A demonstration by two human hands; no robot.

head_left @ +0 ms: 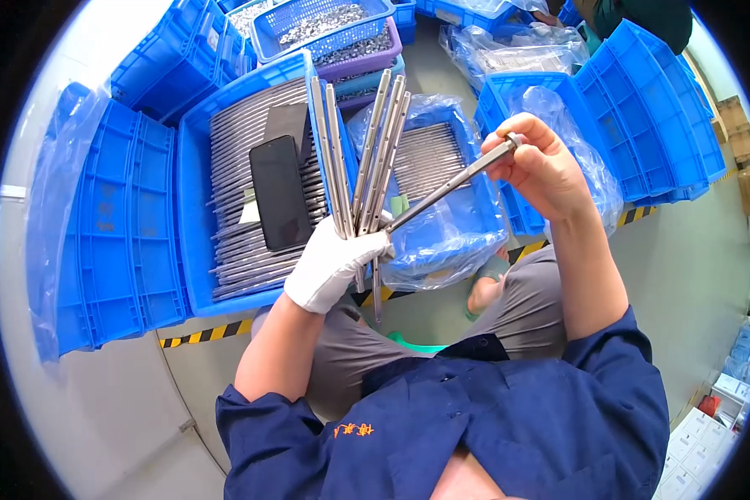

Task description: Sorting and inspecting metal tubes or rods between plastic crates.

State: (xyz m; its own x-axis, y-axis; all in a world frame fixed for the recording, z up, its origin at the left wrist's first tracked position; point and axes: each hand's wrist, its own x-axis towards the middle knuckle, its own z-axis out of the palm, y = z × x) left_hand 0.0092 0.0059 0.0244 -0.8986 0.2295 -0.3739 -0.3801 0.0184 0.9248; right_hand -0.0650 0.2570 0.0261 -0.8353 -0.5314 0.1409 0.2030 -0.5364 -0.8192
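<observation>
My left hand point(329, 265), in a white glove, is closed around a fanned bundle of slim metal rods point(373, 158) with small holes along them. Their upper ends point away from me and lower ends stick out below the glove. One more rod point(454, 182) slants up to the right from beside the left thumb. At its upper end, my bare right hand point(550, 171) pinches it between thumb and fingers, around a small metal collar point(513, 140). Whether that collar is a separate piece I cannot tell.
Left of the bundle, a blue crate point(193, 192) holds rows of rods, with a black phone point(279, 196) on top. Ahead, a plastic-lined blue crate point(496, 218) holds more rods point(429, 160). Baskets of small metal parts point(321, 23) stand behind; stacked blue crates point(642, 117) stand right.
</observation>
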